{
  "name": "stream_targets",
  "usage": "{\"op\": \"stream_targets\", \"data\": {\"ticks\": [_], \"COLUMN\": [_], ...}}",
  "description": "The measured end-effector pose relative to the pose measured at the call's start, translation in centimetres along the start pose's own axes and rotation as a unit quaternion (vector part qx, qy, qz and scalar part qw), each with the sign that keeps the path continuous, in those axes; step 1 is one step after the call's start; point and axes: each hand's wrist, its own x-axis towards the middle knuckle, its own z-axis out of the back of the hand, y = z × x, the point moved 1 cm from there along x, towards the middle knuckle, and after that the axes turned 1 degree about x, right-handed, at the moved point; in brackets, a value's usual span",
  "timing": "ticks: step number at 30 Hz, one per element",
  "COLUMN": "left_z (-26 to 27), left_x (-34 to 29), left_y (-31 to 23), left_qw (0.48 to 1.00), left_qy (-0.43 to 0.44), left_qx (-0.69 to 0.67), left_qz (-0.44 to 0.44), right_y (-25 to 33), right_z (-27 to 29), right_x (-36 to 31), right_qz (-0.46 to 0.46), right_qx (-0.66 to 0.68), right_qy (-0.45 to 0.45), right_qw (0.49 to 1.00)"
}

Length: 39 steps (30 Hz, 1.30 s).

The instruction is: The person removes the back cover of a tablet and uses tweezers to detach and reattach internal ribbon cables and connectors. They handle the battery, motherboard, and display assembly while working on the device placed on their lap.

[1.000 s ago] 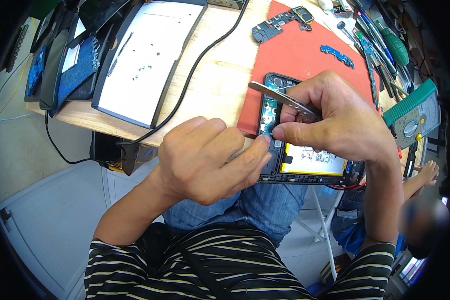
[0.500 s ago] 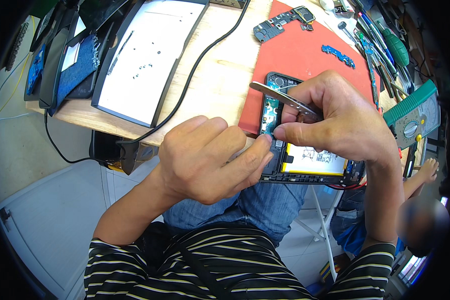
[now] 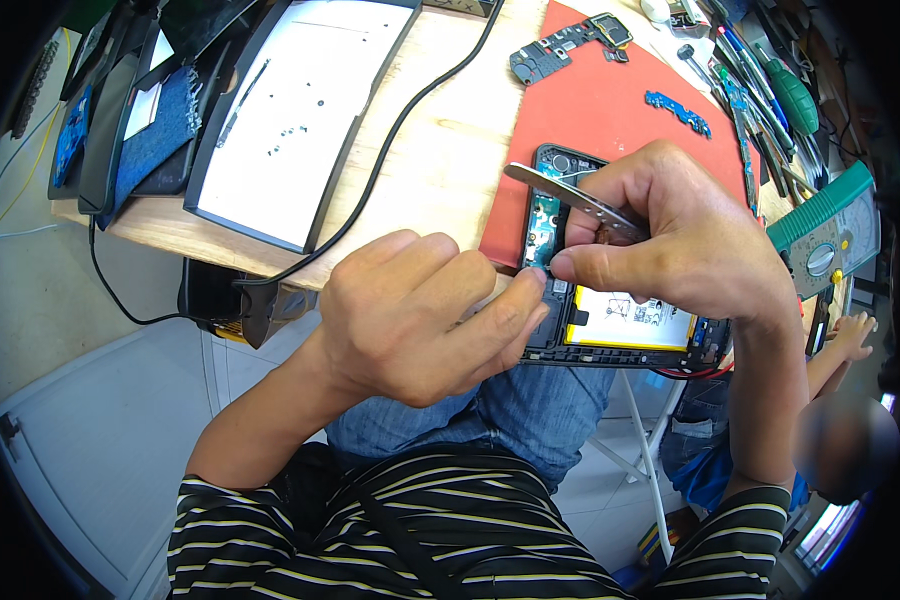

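Note:
An opened phone (image 3: 570,352) lies face down at the table's front edge, its green circuit board (image 3: 543,225) and white battery (image 3: 625,320) with yellow edging exposed. My left hand (image 3: 415,320) is closed at the phone's left end, index fingertip pressed by the lower end of the board; its curled fingers hide part of the frame. My right hand (image 3: 685,235) is over the phone, holding metal tweezers (image 3: 560,188) crosswise, with the rounded end sticking out to the upper left. Its thumb tip rests near the left fingertip at the board, and the tweezers' other end is hidden in the hand.
A red mat (image 3: 580,110) carries a dark phone part (image 3: 545,62) and a blue circuit board (image 3: 678,112). Left is a white-lined tray (image 3: 300,120) with tiny screws; a black cable (image 3: 395,130) runs beside it. Tools and a multimeter (image 3: 820,258) crowd the right, near another person's hand (image 3: 855,335).

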Motion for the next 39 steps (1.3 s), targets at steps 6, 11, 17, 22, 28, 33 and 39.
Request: {"op": "stream_targets", "data": {"ticks": [6,11,17,22,28,33,39], "left_z": [-0.08,-0.06,-0.01,-0.09,-0.02,-0.08,0.01], "left_x": [-0.12,-0.1,-0.04,-0.05,-0.08,-0.03,-0.02], "left_y": [0.09,0.11,0.11,0.07,0.12,0.1,0.01], "left_qw": [1.0,1.0,1.0,1.0,1.0,1.0,1.0], "left_qy": [-0.002,-0.003,-0.001,-0.006,-0.001,-0.006,0.0], "left_qx": [0.001,0.0,-0.005,-0.001,0.0,0.003,0.004], "left_qz": [-0.003,-0.006,-0.004,-0.004,-0.003,-0.004,0.0], "right_y": [0.02,-0.09,-0.04,0.13,0.07,-0.04,-0.16], "right_z": [-0.14,-0.41,-0.46,-0.49,-0.59,-0.67,-0.75], "right_x": [-0.09,-0.06,-0.12,-0.18,-0.13,-0.09,0.0], "right_qz": [-0.006,0.01,0.001,0.001,0.009,0.006,0.009], "right_qx": [-0.005,-0.023,-0.004,-0.008,-0.012,0.006,0.016], "right_qy": [-0.008,-0.025,-0.027,-0.028,-0.032,-0.03,-0.036], "right_qw": [1.0,0.999,1.0,1.0,0.999,1.0,0.999]}}
